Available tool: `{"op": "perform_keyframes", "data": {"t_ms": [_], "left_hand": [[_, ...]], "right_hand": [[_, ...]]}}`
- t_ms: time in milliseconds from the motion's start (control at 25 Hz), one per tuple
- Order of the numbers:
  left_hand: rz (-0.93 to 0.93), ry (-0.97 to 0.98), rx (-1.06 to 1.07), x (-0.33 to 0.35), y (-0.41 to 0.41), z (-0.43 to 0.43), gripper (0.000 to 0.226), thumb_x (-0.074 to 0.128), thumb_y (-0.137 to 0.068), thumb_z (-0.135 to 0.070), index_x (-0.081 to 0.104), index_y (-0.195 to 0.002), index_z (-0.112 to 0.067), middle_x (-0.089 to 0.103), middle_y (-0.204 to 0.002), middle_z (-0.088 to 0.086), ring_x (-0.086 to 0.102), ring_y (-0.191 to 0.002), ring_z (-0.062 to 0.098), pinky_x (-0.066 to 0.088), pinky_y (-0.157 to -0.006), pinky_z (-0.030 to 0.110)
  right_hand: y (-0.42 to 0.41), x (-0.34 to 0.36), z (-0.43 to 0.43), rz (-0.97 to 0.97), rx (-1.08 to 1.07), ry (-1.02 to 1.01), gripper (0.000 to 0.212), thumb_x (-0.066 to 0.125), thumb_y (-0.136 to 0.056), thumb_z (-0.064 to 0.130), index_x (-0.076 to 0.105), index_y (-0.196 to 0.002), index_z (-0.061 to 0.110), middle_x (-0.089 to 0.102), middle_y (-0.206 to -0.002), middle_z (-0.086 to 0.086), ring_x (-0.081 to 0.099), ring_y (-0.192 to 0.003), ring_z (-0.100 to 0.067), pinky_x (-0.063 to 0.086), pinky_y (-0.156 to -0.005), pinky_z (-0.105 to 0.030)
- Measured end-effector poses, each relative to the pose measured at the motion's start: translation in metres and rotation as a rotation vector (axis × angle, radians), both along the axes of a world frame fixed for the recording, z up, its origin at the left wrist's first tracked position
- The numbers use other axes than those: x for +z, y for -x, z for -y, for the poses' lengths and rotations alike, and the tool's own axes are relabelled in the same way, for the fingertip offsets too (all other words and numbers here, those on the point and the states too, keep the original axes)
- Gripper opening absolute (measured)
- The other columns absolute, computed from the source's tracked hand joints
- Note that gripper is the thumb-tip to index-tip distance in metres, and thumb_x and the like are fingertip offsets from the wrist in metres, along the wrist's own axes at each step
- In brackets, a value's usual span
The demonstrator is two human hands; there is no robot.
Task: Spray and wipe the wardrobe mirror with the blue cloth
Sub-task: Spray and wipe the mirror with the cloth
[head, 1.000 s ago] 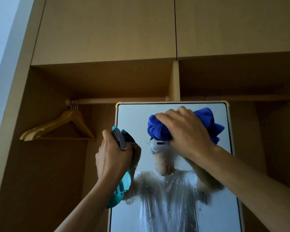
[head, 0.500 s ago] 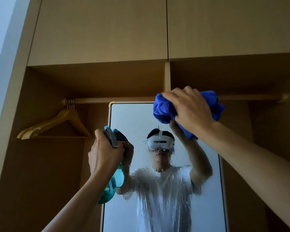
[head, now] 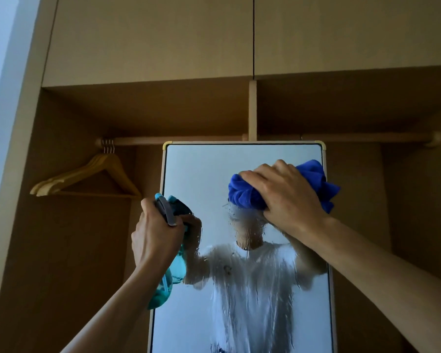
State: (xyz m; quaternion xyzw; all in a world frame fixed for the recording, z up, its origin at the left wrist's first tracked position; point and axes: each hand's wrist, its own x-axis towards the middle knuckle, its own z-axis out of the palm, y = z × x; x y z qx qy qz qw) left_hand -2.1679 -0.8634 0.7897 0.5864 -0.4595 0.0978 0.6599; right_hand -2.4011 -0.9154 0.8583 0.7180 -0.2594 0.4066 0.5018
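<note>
Open wooden wardrobe, dim inside, with a pale wall at the far left. Two closed upper doors sit above two open bays split by one upright divider. One hanging rail runs across; a bunch of wooden hangers hangs at its left end, three or so, exact count hard to tell. One mirror, light-framed with yellow corner caps, stands in front of the divider. Its glass is wet, with runs and droplets across the middle and lower part; the top band reflects cleanly. Blurred reflection of a person in a white T-shirt. One blue cloth, bunched, is against the glass near the mirror's upper right, spilling past the right frame edge. Right hand is on it, fingers curled over the wad, pressing it to the glass. Left hand is wrapped round the neck of one teal spray bottle, held upright at the mirror's left edge.
</note>
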Motion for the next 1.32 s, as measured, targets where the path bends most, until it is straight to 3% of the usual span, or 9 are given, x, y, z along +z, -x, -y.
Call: {"op": "perform_keyframes", "data": {"t_ms": [200,520,760,960,1240,1320], "left_hand": [[-0.014,-0.019,-0.001,0.0,0.001,-0.002,0.03,0.064,-0.089,-0.023,0.04,-0.106,-0.018,0.063,-0.092,0.009,0.062,-0.078,0.036,0.055,-0.069,0.046],[-0.022,-0.01,0.017,0.001,0.004,0.003,0.031,0.065,-0.088,-0.022,0.039,-0.104,-0.019,0.062,-0.093,0.008,0.064,-0.078,0.034,0.058,-0.069,0.049],[-0.038,-0.031,0.021,-0.001,-0.002,0.01,0.032,0.066,-0.09,-0.018,0.041,-0.112,-0.016,0.061,-0.098,0.009,0.06,-0.079,0.03,0.041,-0.055,0.033],[-0.034,-0.04,0.023,-0.002,-0.003,0.01,0.033,0.065,-0.089,-0.019,0.04,-0.11,-0.016,0.06,-0.097,0.011,0.059,-0.081,0.035,0.042,-0.062,0.038],[-0.044,-0.041,0.019,-0.002,-0.003,0.011,0.031,0.064,-0.091,-0.018,0.041,-0.111,-0.017,0.061,-0.096,0.009,0.058,-0.075,0.028,0.04,-0.056,0.034],[-0.032,-0.035,0.032,-0.003,-0.002,0.012,0.032,0.065,-0.09,-0.019,0.04,-0.111,-0.017,0.06,-0.097,0.01,0.06,-0.078,0.033,0.048,-0.061,0.039]], "right_hand": [[0.005,0.004,0.001,-0.002,-0.01,0.026,0.066,0.08,-0.07,0.01,0.054,-0.129,0.02,0.064,-0.107,-0.002,0.054,-0.091,-0.028,0.048,-0.082,-0.046],[0.032,0.06,0.001,0.197,-0.106,0.098,0.064,0.072,-0.075,0.005,0.051,-0.134,0.019,0.062,-0.112,-0.011,0.055,-0.093,-0.039,0.043,-0.082,-0.05],[0.035,0.014,-0.002,0.14,-0.055,0.028,0.06,0.072,-0.072,0.003,0.055,-0.129,0.014,0.066,-0.109,-0.009,0.056,-0.095,-0.036,0.045,-0.085,-0.05],[0.042,-0.004,-0.001,0.095,-0.069,0.04,0.061,0.075,-0.074,0.007,0.054,-0.131,0.015,0.065,-0.11,-0.009,0.057,-0.092,-0.034,0.046,-0.082,-0.048],[0.066,0.057,0.001,0.234,-0.153,0.12,0.058,0.07,-0.081,0.007,0.051,-0.134,0.018,0.062,-0.11,-0.012,0.056,-0.09,-0.039,0.043,-0.079,-0.049],[0.067,0.054,0.0,0.225,-0.152,0.099,0.061,0.071,-0.079,0.006,0.05,-0.135,0.018,0.062,-0.111,-0.012,0.057,-0.09,-0.04,0.044,-0.079,-0.05]]}}
